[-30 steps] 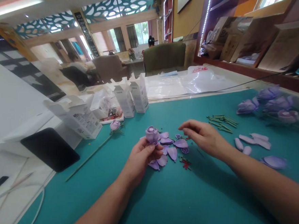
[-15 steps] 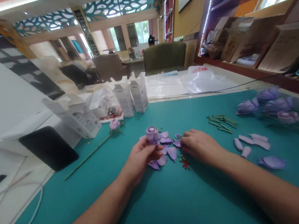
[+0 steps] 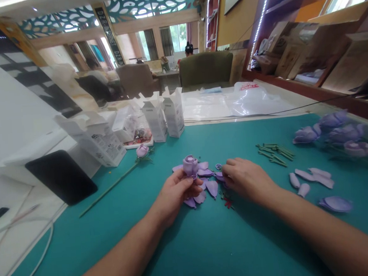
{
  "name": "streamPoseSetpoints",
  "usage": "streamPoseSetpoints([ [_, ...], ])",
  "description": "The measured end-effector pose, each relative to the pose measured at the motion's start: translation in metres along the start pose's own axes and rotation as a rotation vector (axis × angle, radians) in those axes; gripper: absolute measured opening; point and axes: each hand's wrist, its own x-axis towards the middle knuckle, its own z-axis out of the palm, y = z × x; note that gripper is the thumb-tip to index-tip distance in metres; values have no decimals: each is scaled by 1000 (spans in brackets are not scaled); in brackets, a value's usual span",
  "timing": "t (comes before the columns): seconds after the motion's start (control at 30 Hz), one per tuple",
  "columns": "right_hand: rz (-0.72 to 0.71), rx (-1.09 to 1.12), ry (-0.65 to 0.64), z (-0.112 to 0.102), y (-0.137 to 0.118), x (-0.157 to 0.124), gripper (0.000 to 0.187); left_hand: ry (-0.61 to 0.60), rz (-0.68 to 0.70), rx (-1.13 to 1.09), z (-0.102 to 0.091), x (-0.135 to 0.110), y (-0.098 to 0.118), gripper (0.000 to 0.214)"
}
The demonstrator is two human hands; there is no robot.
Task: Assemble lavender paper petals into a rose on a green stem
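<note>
My left hand (image 3: 175, 194) is closed around the base of a purple flower bud (image 3: 190, 165), held upright just above the teal mat (image 3: 210, 245). Loose purple petals (image 3: 211, 188) lie on the mat between my hands. My right hand (image 3: 246, 180) rests palm down on the mat, its fingertips curled onto the petals by the bud; what they pinch is hidden. A small red and green piece (image 3: 228, 202) lies just in front of my right hand.
A finished purple flower on a long green stem (image 3: 117, 181) lies at the left. Short green sticks (image 3: 275, 152) and more petals (image 3: 312, 176) lie at the right, purple flowers (image 3: 331, 132) behind them. White boxes (image 3: 160, 116) stand at the back, a black pad (image 3: 60, 176) at the left.
My right hand came down from above the mat and moved left onto the petals beside the bud. My left hand kept the bud in place.
</note>
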Motion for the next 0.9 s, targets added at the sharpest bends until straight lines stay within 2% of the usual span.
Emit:
streamPoseSetpoints([
  [0.1, 33, 54, 147, 0, 1, -2, 13, -6, -1, -30, 0, 1, -1, 21],
  [0.17, 40, 165, 219, -1, 0, -3, 11, -17, -9, -50, 1, 0, -1, 20],
  [0.3, -25, 441, 261, -9, -9, -5, 8, -55, -26, -82, 4, -3, -1, 22],
  [0.47, -164, 591, 308, -30, -24, -8, 10, -78, -31, -87, 3, -4, -1, 20],
  [0.63, -253, 567, 405, -36, -29, -10, 15, -114, -24, -100, 1, -2, -4, 25],
  [0.77, -278, 505, 441, -29, -30, -11, 19, -125, -25, -91, 1, -3, -3, 36],
  [0.9, -275, 493, 453, -22, -32, -11, 23, -124, -11, -92, 2, -5, -2, 37],
])
